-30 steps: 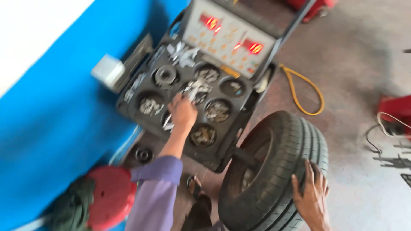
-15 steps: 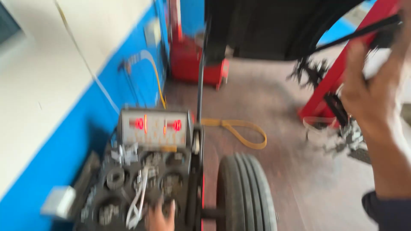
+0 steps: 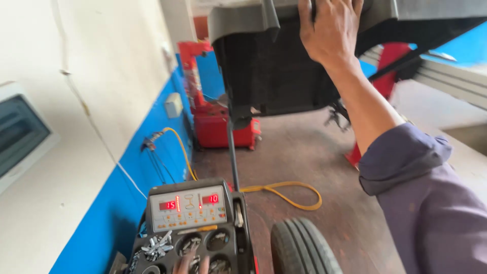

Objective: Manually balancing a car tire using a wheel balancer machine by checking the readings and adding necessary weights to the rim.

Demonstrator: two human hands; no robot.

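Note:
My right hand is raised high and rests flat on the dark hood of a wheel balancing machine, fingers spread over its top edge. My left hand shows only as fingertips at the bottom edge, down in the round compartments of the machine's black tray, which hold small metal weights. Whether those fingers hold anything is hidden. A black tyre is mounted upright right of the tray. A grey panel with two red lit displays sits behind the tray.
A red machine stands by the blue and white wall. A yellow hose loops over the brown floor. A grey box with a dark window hangs on the wall at left. Red equipment stands at right.
My view has tilted up from the tray toward the hood. My right hand left the tyre and rose to the hood. My left hand stays at the tray's compartments.

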